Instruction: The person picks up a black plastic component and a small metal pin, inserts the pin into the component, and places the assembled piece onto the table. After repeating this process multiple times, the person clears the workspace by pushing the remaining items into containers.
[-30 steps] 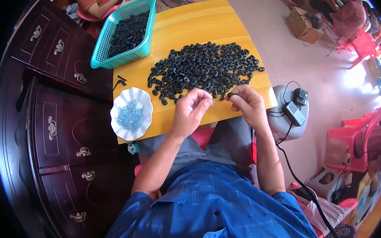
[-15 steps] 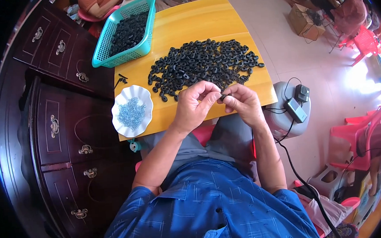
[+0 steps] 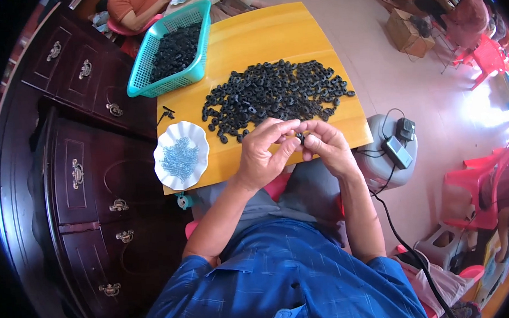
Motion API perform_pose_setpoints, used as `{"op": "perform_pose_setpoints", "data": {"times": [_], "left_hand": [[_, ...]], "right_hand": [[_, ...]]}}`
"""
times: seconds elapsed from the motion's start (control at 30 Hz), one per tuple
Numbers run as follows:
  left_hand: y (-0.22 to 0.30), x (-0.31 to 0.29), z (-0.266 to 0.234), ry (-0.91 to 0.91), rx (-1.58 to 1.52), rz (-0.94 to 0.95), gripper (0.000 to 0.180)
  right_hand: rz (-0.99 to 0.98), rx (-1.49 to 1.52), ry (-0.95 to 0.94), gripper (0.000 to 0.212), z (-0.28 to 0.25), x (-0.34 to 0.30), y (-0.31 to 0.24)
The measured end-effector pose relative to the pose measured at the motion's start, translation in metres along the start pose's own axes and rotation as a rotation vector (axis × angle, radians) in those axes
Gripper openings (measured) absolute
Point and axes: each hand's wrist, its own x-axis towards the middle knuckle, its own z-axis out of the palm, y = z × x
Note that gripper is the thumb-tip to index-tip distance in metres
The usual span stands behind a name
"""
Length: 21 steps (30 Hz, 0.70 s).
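Note:
Over the near edge of the yellow table (image 3: 247,34), my two hands meet fingertip to fingertip. My right hand (image 3: 331,149) pinches a small black oval plastic piece (image 3: 300,137) between thumb and fingers. My left hand (image 3: 264,152) is curled, its thumb and forefinger tips right at that piece; whatever they hold is too small to make out. Just beyond the hands spreads a large pile of similar black pieces (image 3: 273,91). Left of my left hand stands a white scalloped dish (image 3: 202,145) with many tiny clear bluish parts (image 3: 180,159) in it.
A turquoise plastic basket (image 3: 171,82) full of black pieces stands at the table's far left. Some thin black pieces (image 3: 165,114) lie beside the dish. Dark wooden drawers (image 3: 91,163) line the left. A grey stool (image 3: 386,171) with a cabled power bank (image 3: 398,152) is at the right.
Both hands have moved slightly nearer to me. The black piece has turned between the fingertips, and the left finger and thumb have parted a little. The whole view has shifted slightly.

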Motion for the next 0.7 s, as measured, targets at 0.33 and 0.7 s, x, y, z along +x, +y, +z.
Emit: {"op": "perform_pose_setpoints", "data": {"times": [0.33,0.7], "left_hand": [[0.000,-0.007,-0.004,-0.164,-0.271,-0.182,0.010],[-0.018,-0.007,-0.013,-0.230,-0.096,-0.504,0.015]], "right_hand": [[0.071,-0.081,-0.101,0.052,0.006,-0.009,-0.009],[-0.250,-0.803,0.036,0.057,0.023,0.000,0.007]]}}
